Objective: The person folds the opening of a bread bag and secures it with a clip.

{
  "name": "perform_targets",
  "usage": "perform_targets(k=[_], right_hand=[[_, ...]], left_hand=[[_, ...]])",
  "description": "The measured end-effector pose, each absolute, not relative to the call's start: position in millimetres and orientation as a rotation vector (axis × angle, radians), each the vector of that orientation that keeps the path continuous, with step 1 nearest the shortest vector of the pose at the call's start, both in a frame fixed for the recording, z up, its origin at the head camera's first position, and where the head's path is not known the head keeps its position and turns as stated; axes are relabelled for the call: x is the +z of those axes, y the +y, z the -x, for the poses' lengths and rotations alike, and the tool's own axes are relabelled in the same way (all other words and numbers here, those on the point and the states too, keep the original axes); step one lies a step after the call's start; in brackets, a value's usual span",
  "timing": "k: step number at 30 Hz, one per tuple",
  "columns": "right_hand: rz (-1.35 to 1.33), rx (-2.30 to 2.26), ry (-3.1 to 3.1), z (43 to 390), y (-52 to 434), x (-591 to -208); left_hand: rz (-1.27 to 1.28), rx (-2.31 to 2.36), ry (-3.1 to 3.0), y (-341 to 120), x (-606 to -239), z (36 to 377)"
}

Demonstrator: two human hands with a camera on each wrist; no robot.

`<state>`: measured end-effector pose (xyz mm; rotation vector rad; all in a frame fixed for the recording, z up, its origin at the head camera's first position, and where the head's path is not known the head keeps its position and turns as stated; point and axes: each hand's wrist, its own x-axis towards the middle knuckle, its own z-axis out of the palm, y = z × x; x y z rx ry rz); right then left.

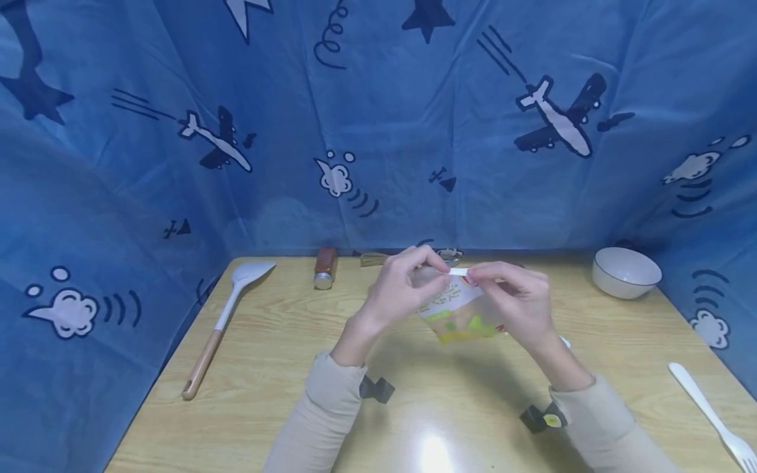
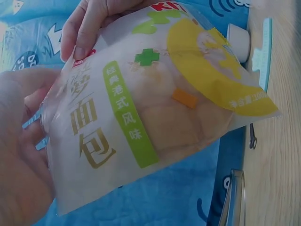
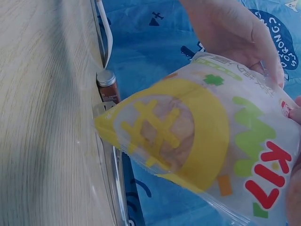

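Both hands hold a bag of bread [image 1: 461, 322] in front of the body, above the wooden table. Its top edge is pinched between thumb and fingers by the left hand [image 1: 402, 286] and, a short way to the right, by the right hand [image 1: 520, 299]. In the left wrist view the bag [image 2: 131, 122] is whitish and translucent, with gold lettering, a green strip and a yellow band; pale brown bread shows through. The right wrist view shows red letters and a yellow lower corner on the bag [image 3: 202, 136]. The bag hangs tilted below the fingers.
On the left lies a white turner [image 1: 227, 315] with a wooden handle. A reddish-brown seasoning bottle [image 1: 324, 268] lies at the back edge. At the right are a white bowl [image 1: 627, 272] and a white fork [image 1: 710, 407]. A blue printed curtain [image 1: 378, 131] surrounds the table.
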<state>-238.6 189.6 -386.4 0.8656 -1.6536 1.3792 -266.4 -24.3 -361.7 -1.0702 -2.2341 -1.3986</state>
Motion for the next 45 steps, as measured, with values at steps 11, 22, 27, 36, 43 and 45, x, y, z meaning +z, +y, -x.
perform_targets(k=[11, 22, 27, 36, 43, 45], right_hand=[[-0.931, 1.220, -1.648, 243, 194, -383], [-1.002, 1.068, -1.584, 244, 194, -390], [-1.026, 1.082, -1.562, 245, 194, -392], [-1.054, 1.095, -1.707, 243, 198, -387], [-0.682, 1.219, -2.087, 227, 192, -377], [-0.553, 1.258, -2.202, 224, 192, -374]], left_hand=[[0.953, -1.770, -2.261, -24, -354, 267], [0.907, -1.713, -2.480, -25, -354, 265], [0.853, -1.622, -2.438, -23, -353, 263], [0.773, -1.538, -2.396, -22, -354, 263], [0.815, -1.441, -2.381, -21, -354, 262], [0.820, -1.428, -2.383, -21, -354, 261]])
